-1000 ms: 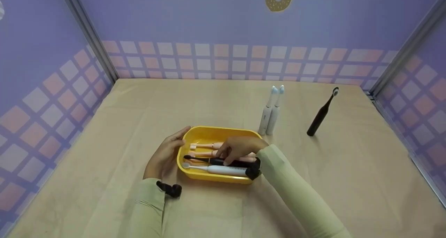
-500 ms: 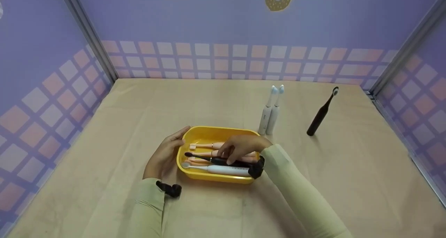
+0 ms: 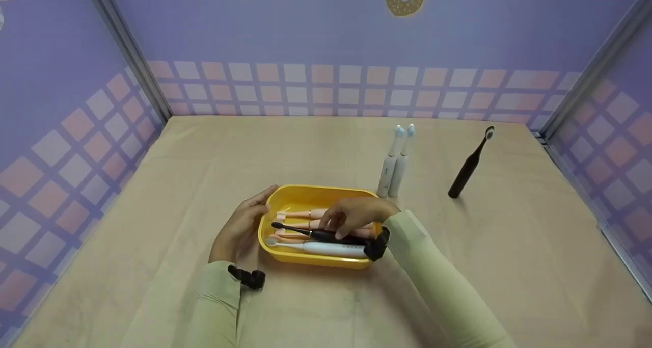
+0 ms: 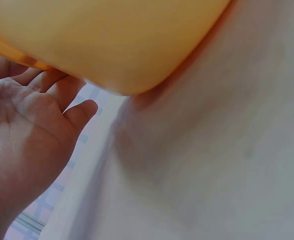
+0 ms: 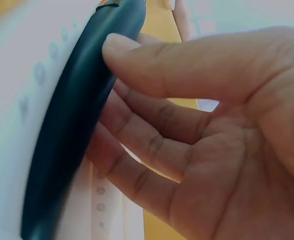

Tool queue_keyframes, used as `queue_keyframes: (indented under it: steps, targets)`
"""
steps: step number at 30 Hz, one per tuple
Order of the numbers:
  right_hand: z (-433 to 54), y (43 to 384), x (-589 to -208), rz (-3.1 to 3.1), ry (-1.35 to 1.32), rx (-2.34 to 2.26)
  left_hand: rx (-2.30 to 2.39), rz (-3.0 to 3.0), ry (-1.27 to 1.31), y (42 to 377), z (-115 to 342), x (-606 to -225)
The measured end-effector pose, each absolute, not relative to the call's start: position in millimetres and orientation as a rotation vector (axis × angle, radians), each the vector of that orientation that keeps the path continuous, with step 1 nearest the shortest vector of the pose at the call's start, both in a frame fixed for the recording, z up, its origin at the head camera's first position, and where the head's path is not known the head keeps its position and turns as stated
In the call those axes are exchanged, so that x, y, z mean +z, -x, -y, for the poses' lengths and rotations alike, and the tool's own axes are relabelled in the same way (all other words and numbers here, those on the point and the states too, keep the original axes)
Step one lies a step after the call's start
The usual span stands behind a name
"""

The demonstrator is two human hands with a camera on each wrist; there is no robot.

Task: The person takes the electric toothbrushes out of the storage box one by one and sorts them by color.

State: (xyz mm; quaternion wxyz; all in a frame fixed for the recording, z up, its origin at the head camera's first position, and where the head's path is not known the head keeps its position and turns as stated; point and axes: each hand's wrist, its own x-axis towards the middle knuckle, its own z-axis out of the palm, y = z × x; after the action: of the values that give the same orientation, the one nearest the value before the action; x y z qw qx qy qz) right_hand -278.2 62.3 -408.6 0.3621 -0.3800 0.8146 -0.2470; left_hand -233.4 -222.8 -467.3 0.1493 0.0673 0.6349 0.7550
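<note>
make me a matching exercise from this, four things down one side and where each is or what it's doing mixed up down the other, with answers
1. left hand
2. right hand
3. pink brushes
4. white pair

A. lying in the bin
B. standing side by side
C. holding one end of the bin
D. holding a black brush

Pairs: 1-C, 2-D, 3-A, 4-B

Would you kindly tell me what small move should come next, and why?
I'd probably lift the black toothbrush straight up out of the yellow box: the right hand pinches its handle, and the left hand holds the box's end.
</note>
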Motion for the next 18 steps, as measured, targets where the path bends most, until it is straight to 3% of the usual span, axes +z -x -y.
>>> queue_keyframes:
  steps: [18]
  targets:
    - [-67.7, 277.1, -406.9, -2.033, 1.03, -0.602, 2.124, -1.877, -0.223, 235.5, 223.3, -466.9]
